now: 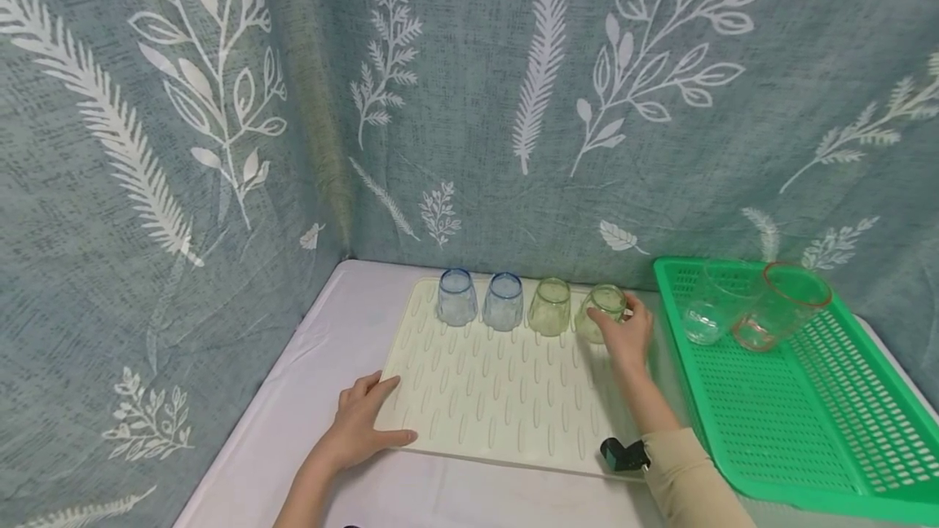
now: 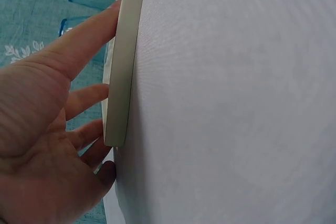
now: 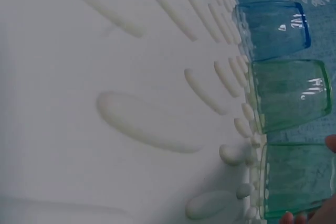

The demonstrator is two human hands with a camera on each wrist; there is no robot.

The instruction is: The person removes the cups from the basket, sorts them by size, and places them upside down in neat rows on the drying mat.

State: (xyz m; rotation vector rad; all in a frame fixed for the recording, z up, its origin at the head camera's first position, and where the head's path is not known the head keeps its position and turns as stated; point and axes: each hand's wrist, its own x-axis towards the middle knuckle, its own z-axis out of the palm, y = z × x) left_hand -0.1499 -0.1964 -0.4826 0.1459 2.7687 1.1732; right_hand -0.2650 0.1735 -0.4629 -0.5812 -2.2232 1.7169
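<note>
Along the back of a cream ribbed drying mat stand two blue glasses, a left one and a right one, then a green glass, all with the narrower end up. My right hand grips a second green glass at the row's right end, thumb on its near side and fingers round its right. In the right wrist view that held glass stands at the mat, fingertips at its side. My left hand rests spread at the mat's front left corner, its thumb touching the front edge.
Right of the mat is a green plastic basket. In its back part stand a clear glass and an orange-rimmed glass, both wide end up. A leaf-patterned curtain hangs behind the white-covered table.
</note>
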